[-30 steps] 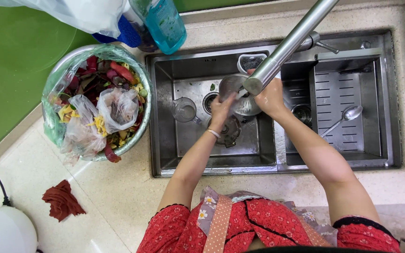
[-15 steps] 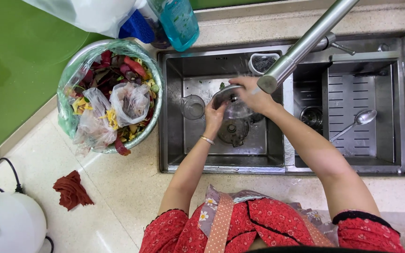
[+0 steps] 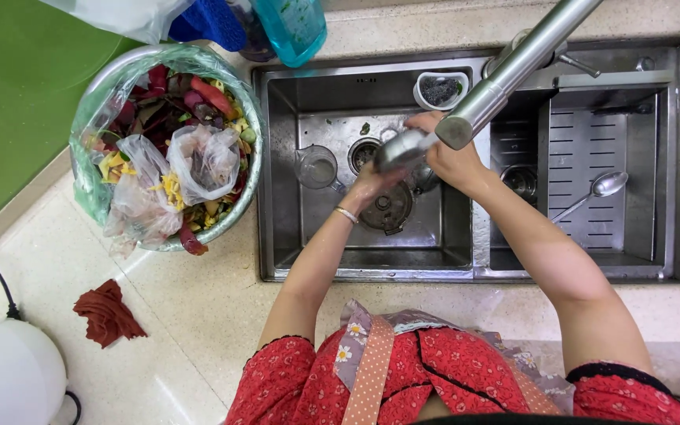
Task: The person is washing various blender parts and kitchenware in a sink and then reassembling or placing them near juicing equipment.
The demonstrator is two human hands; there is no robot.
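A small steel bowl [image 3: 400, 149] is held over the left basin of the double sink [image 3: 277, 157], directly beneath the spout end of the long steel faucet [image 3: 513, 71]. The right hand [image 3: 454, 157] is closed around the bowl's far side, fingers wrapped on its rim. The left hand [image 3: 367, 182] is pressed against the bowl's near side; how far its fingers are curled cannot be told, since the bowl covers them. A thin bracelet [image 3: 346, 214] is worn on the left wrist.

Below the hands, a dark round lid [image 3: 387, 211] lies on the basin floor beside the drain [image 3: 362, 151], and a clear glass cup [image 3: 316, 167] stands just to the left, apart from the hands. A small white dish [image 3: 441, 89] is lodged at the basin's back edge. Open floor remains along the front of the basin.

In the right basin a slotted rack [image 3: 584, 149] is seen with a steel ladle [image 3: 592, 193] lying across it, well apart from the hands.

On the counter to the left, a bag-lined basin of vegetable scraps [image 3: 171, 149] sits touching the sink's edge. A red cloth [image 3: 108, 313] and a white kettle [image 3: 5, 370] lie nearer the counter's front corner.
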